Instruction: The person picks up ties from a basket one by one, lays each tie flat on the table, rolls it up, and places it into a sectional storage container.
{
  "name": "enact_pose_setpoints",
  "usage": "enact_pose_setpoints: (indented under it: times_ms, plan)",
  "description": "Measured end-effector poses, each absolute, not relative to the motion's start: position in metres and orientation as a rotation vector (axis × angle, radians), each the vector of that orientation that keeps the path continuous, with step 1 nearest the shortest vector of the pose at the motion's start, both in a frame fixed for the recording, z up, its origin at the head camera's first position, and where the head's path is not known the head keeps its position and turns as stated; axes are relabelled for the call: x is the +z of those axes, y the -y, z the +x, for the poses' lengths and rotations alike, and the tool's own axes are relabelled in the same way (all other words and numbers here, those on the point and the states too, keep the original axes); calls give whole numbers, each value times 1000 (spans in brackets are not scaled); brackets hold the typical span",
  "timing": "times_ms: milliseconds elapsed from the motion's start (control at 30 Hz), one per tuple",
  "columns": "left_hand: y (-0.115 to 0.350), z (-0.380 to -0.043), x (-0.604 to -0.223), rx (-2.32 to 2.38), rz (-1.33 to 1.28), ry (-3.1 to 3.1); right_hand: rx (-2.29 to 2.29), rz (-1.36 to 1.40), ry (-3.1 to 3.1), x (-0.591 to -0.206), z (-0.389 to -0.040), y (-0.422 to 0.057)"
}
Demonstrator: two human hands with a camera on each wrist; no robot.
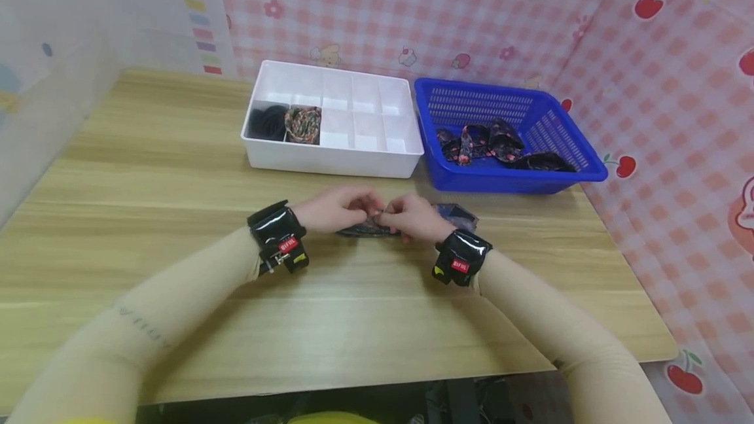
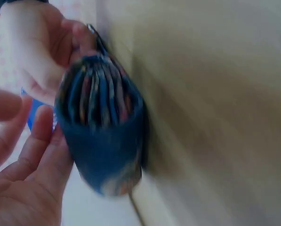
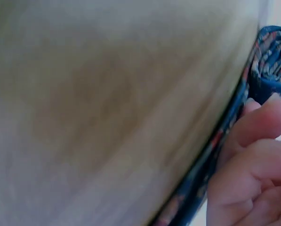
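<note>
A dark blue floral fabric strip (image 1: 458, 214) lies on the table under both hands, one end wound into a thick roll. In the left wrist view the roll (image 2: 107, 150) stands with its layered edge facing the camera. My left hand (image 1: 337, 207) is beside the roll; its relaxed fingers (image 2: 55, 157) are against the roll's side and the thumb is apart from it. My right hand (image 1: 417, 216) pinches the fabric with curled fingers. Right at the coil (image 3: 271, 56) are the right fingertips (image 3: 267, 117), with the flat length of strip running down past them.
A white divided box (image 1: 332, 156) stands behind the hands; two compartments hold a black coil (image 1: 268, 123) and a multicoloured patterned bundle (image 1: 304, 125). To its right, a blue plastic basket (image 1: 501, 182) contains several dark floral fabric pieces (image 1: 501, 139). Checked cloth walls (image 1: 377, 25) enclose the table.
</note>
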State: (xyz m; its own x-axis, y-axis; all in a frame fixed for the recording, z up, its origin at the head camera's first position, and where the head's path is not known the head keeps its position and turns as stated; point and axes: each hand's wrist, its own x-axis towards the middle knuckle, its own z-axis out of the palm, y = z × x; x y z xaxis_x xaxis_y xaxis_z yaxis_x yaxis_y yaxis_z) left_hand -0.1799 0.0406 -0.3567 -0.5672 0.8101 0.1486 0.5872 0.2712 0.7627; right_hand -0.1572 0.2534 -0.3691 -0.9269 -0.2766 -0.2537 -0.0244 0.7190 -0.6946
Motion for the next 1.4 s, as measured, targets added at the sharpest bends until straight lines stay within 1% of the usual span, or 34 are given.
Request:
enact_pose_setpoints:
  times_ms: [67,300,567,767,1000,1100,1200,1300,1400]
  plan:
    - [-34,-179,-355,1130,1304,-2348,-1023,-237,-2579,-369,-158,-250]
    - [-15,-180,-359,674,1365,-2611,-1003,-198,-2529,-366,-164,-247]
    - [-5,-171,-363,500,1314,-2756,-1045,-219,-2478,-364,-164,-237]
    - [4,-169,-360,589,1309,-2731,-1126,-244,-2475,-366,-165,-231]
    - [19,-170,-353,776,1265,-2695,-1116,-404,-2518,-371,-169,-209]
    - [21,-169,-345,796,1249,-2715,-1127,-425,-2507,-370,-169,-199]
    - [21,-168,-337,856,1211,-2701,-1196,-350,-2448,-367,-168,-194]
    - [20,-168,-331,1009,1159,-2641,-1297,-212,-2312,-364,-167,-195]
    - [17,-170,-331,1151,1165,-2563,-1360,-93,-2185,-360,-169,-201]
